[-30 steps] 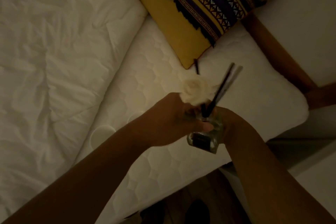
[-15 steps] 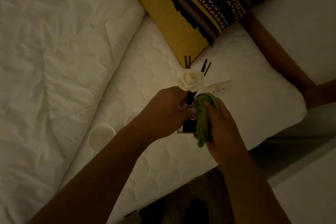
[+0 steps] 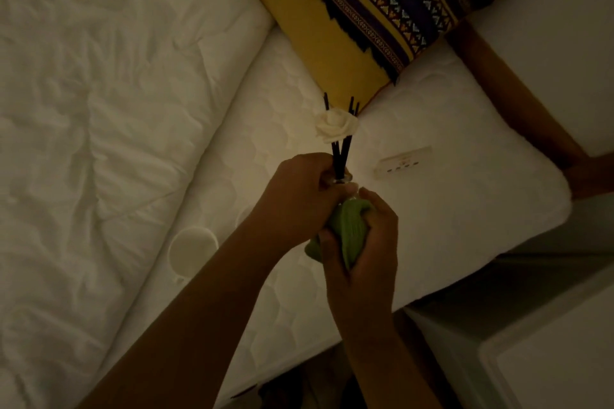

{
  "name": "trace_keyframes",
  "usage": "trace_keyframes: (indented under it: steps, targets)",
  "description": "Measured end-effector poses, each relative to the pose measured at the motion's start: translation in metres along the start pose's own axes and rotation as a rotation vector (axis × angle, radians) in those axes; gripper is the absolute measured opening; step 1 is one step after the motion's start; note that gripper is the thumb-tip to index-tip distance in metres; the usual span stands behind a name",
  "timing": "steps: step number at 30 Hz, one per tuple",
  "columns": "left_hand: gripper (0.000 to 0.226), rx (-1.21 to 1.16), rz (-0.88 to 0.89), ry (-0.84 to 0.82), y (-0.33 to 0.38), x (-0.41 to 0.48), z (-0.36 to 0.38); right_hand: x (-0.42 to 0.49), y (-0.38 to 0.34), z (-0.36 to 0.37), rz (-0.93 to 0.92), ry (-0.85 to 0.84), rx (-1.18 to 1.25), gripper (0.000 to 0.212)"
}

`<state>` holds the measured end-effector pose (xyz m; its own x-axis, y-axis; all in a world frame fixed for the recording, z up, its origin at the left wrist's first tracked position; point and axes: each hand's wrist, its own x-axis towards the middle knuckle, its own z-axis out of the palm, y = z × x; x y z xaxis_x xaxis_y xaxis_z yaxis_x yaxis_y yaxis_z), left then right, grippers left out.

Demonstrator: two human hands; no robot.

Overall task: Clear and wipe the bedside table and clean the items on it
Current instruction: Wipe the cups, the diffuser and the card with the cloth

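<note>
I hold a reed diffuser over the bed: black sticks (image 3: 340, 156) and a cream paper rose (image 3: 335, 125) rise from a small glass bottle. My left hand (image 3: 299, 196) grips the bottle's neck. My right hand (image 3: 362, 249) is wrapped around a green cloth (image 3: 345, 229) that covers the bottle's body, so the glass is almost fully hidden. The room is dim.
A white cup (image 3: 192, 251) and a small white remote-like strip (image 3: 403, 161) lie on the quilted mattress (image 3: 432, 209). A yellow patterned cushion (image 3: 349, 10) is at the top, a rumpled duvet (image 3: 99, 109) on the left. The white bedside table (image 3: 548, 359) shows at bottom right.
The bottle went from tilted and bare to upright. My right hand brought the green cloth onto it and now closes the cloth fully around the glass.
</note>
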<state>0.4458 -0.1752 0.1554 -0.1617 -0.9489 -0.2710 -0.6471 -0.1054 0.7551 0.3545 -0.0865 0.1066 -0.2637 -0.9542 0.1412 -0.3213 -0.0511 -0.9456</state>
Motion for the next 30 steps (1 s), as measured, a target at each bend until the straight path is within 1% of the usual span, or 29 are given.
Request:
trace_keyframes:
  steps: [1, 3, 7, 11, 14, 15, 16, 18, 21, 23, 24, 26, 30]
  targets:
    - [0.015, 0.000, -0.003, -0.001, 0.000, -0.001, 0.001, 0.000, 0.003, -0.001, -0.019, 0.003, -0.006, 0.050]
    - [0.011, -0.023, -0.008, -0.002, -0.001, -0.003, 0.001, 0.001, 0.006, -0.002, -0.018, 0.031, 0.011, 0.041]
    - [0.014, -0.048, -0.009, -0.018, -0.001, -0.007, 0.004, 0.009, 0.003, -0.003, 0.091, 0.172, 0.112, 0.015]
    - [0.013, -0.024, 0.003, -0.005, -0.001, -0.008, 0.004, 0.023, 0.001, -0.005, 0.218, 0.248, 0.174, 0.011]
    - [0.015, -0.028, 0.021, -0.006, -0.003, -0.009, 0.003, 0.035, 0.007, -0.008, 0.427, 0.238, 0.300, 0.010]
    - [0.014, -0.039, 0.024, -0.008, -0.004, -0.010, 0.003, 0.038, 0.009, -0.009, 0.481, 0.221, 0.341, 0.009]
    - [0.013, -0.044, 0.024, -0.004, -0.004, -0.010, 0.002, 0.040, 0.010, -0.008, 0.495, 0.205, 0.348, 0.007]
    - [0.013, -0.042, 0.024, 0.013, -0.006, -0.009, 0.000, 0.040, 0.008, -0.006, 0.430, 0.200, 0.290, 0.009]
    - [0.014, -0.046, 0.005, 0.027, -0.007, -0.006, -0.001, 0.031, 0.007, 0.001, 0.277, 0.236, 0.179, 0.015]
    - [0.015, -0.048, -0.012, 0.020, -0.009, -0.004, 0.001, 0.024, 0.008, 0.004, 0.205, 0.243, 0.129, 0.014]
    - [0.016, -0.048, -0.020, 0.014, -0.010, -0.004, 0.002, 0.021, 0.009, 0.004, 0.177, 0.232, 0.115, 0.012]
    - [0.017, -0.066, -0.040, 0.007, -0.013, -0.003, 0.004, 0.017, 0.011, 0.005, 0.139, 0.193, 0.098, 0.016]
    - [0.020, -0.111, -0.072, 0.019, -0.021, 0.001, 0.008, 0.013, 0.022, 0.003, 0.062, 0.099, 0.032, 0.031]
